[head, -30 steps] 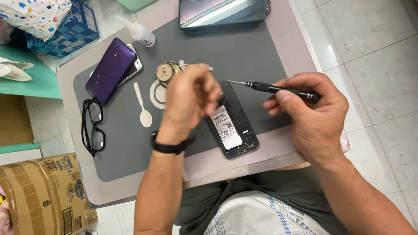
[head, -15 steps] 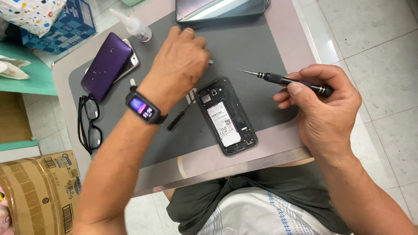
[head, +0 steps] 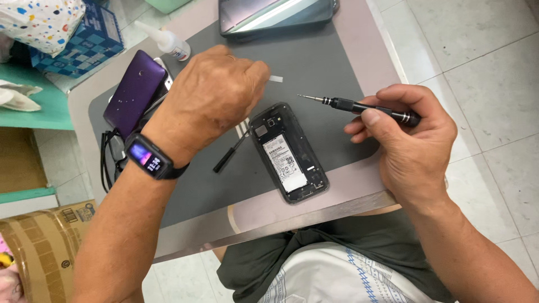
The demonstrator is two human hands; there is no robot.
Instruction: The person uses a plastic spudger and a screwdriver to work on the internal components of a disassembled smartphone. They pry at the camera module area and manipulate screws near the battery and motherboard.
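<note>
Smartphone [head: 289, 152], back cover off, battery exposed, flat on grey mat [head: 331, 62] between hands; right hand [head: 407, 140] pinching precision screwdriver [head: 359, 106]; left hand [head: 216, 92] knuckles-up, grip hidden; unscrewing stage, judged; tip-to-screw alignment needed next.

Left hand [head: 210, 95] hides its fingertips and anything under them, eyeglasses [head: 111, 160] half covered by wrist, tablet [head: 275, 14] cropped at top edge.

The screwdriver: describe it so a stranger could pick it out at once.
Start at the grey work mat covering the small table. An opened phone lies on it, back cover off. To the phone's right, the right hand holds the screwdriver: a slim black shaft with silver bands and a fine metal tip, unlike the plain black stick beside the phone.
</note>
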